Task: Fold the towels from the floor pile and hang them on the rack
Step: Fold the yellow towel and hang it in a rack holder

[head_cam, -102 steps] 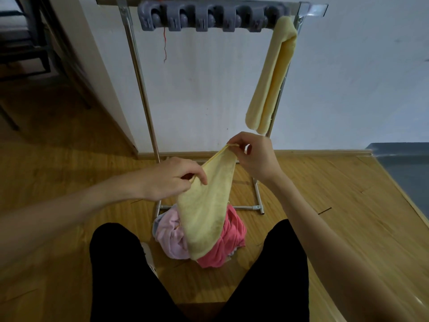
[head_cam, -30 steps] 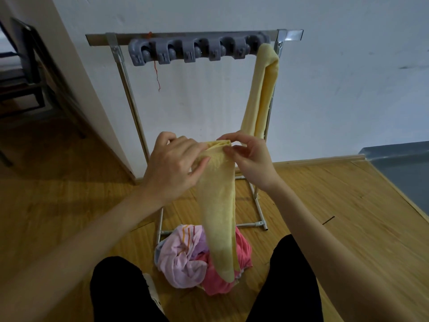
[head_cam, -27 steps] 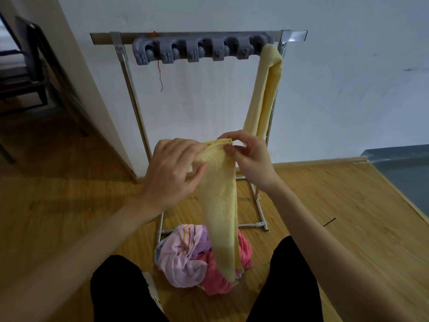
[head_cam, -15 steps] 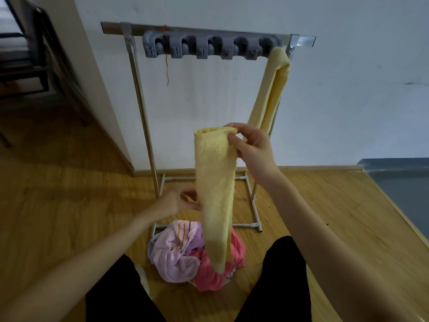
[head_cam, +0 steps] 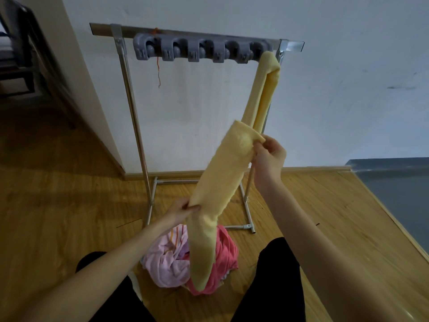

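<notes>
**Yellow towel held folded between two hands, ready for the rack**

On the left, the left hand (head_cam: 183,209) pinches the yellow towel (head_cam: 216,194) at its middle, arm reaching forward and low. The towel looks light, soft and floppy; it sags below that pinch over the floor pile (head_cam: 185,261) of pink and red towels. It probably needs holding at both ends of the fold. Further right, the right hand (head_cam: 270,156) is raised, grasping the towel's top edge. Behind stands the rack (head_cam: 130,89), with a hung towel (head_cam: 264,89) at its right end.
</notes>
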The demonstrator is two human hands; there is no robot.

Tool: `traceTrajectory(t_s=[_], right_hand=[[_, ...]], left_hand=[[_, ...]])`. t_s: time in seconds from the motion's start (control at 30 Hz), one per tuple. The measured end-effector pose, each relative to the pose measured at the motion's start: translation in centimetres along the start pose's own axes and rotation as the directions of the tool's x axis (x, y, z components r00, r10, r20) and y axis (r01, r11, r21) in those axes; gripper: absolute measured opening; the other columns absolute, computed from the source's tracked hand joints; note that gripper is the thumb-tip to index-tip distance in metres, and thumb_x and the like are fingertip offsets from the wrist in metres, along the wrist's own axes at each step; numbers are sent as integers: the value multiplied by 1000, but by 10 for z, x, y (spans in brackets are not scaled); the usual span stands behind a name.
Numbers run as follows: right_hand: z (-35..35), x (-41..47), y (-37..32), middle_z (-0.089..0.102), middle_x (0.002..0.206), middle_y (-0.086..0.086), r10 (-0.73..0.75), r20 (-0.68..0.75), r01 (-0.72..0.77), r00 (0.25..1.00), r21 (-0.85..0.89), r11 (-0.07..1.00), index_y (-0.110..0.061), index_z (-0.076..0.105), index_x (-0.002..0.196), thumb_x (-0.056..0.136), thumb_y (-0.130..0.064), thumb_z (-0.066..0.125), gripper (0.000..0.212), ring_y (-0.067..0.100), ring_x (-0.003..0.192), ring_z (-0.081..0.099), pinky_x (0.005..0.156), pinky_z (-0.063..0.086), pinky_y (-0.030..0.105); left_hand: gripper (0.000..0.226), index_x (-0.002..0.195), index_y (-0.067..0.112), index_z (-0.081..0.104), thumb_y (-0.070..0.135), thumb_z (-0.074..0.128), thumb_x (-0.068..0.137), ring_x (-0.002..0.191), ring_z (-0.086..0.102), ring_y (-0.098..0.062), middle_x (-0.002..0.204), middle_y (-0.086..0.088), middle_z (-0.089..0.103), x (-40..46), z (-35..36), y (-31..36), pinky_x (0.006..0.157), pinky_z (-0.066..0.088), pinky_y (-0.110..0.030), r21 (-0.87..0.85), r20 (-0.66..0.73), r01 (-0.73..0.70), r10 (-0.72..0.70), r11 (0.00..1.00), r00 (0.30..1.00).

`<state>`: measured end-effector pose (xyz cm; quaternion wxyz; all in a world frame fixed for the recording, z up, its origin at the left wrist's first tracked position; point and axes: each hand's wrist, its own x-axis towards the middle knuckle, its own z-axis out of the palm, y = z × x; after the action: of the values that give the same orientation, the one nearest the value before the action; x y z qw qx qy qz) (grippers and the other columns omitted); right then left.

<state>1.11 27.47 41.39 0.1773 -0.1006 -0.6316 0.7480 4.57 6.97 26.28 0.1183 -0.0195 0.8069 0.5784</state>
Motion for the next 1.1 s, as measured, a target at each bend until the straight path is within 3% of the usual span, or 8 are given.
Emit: traceTrajectory(t_s=[0.13,0.3,0.37,0.47,0.57,0.7,0.83,1.1], right_hand=[[-20,7,44,62,105,9,188,-141,-206,972,-122,971,-6,57,109,87,-3,48,23,22,98,61,87,55,43],[-42,0,102,52,114,16,446,63,-352,893,-519,779,-2,42,121,85,-1,55,38,27,97,60,75,58,38],[-47,-5,108,48,115,15,572,216,-252,791,-738,626,0,38,130,83,4,58,52,23,93,58,73,57,32],[-47,-12,99,46,133,12,675,406,182,616,-907,380,-7,36,140,84,-3,63,62,21,106,51,81,45,28],[-37,-15,85,42,143,8,494,678,384,545,-725,572,-14,37,142,81,-6,63,66,22,128,44,101,42,34],[-19,-28,55,59,127,15,336,865,118,372,-403,908,-5,53,128,75,7,55,54,26,120,54,103,44,41],[-13,-30,48,66,112,17,365,898,80,245,-394,915,-3,63,111,81,-4,61,30,32,106,62,97,46,43],[-29,-18,34,44,61,4,361,866,318,346,-470,823,1,59,70,83,-34,72,39,17,58,39,52,29,26]], left_hand=[[38,100,-6,65,29,68,86,89,59,-26,92,-14,65,4,-18,-8,77,45,-35,-81,-38,77,-80,994,996],[54,96,-11,64,37,75,72,72,54,-18,79,-11,59,0,-40,44,64,40,-27,-14,64,-120,121,993,991],[56,90,-11,63,41,74,73,66,51,-14,74,-10,55,-2,-47,73,58,37,-23,62,199,-197,181,978,963],[47,96,-1,69,42,69,78,75,59,-16,85,-10,65,-6,-58,112,66,44,-26,203,446,-206,96,957,890],[22,97,8,72,27,66,88,80,64,-13,90,-3,70,-9,-60,137,67,49,-20,282,597,-229,17,932,802],[17,94,8,72,22,63,90,76,63,-10,83,2,69,-10,-55,142,65,48,-18,299,632,-254,9,920,775],[17,95,9,72,22,63,89,78,64,-12,86,-1,70,-11,-58,135,65,49,-19,294,617,-216,-12,931,786],[34,96,12,74,41,67,80,85,67,-18,92,-5,71,-11,-58,126,70,50,-20,360,596,-214,-48,908,801]])
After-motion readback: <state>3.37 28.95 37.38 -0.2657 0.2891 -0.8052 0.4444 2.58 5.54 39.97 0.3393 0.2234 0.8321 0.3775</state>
